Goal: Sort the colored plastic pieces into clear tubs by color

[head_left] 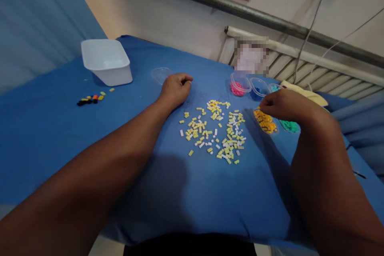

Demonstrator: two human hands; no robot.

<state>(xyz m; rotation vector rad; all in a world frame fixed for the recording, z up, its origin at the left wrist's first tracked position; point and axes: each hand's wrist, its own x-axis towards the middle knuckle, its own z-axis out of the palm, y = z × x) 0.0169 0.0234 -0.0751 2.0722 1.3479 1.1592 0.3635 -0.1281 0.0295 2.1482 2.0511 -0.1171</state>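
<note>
Small pale-yellow and white building bricks [230, 138] are scattered over the blue cloth in front of me. My left hand [177, 89] rests just beyond their left side with its fingers curled; whatever may be in them is hidden. Over a clear tub of orange bricks [265, 122] is my right hand [280, 103], its fingers pinched together and pointing left. A small orange brick [258, 108] shows at those fingertips. Part of a tub with green bricks [289, 126] lies under the right wrist.
Clear tubs with pink bricks [237, 89] and dark-blue bricks [257, 94] stand behind. A white bin [115, 74] is at the far left, near a few black, red and yellow pieces [90, 99]. A clear lid [160, 74] lies behind my left hand. A radiator [279, 58] lines the wall.
</note>
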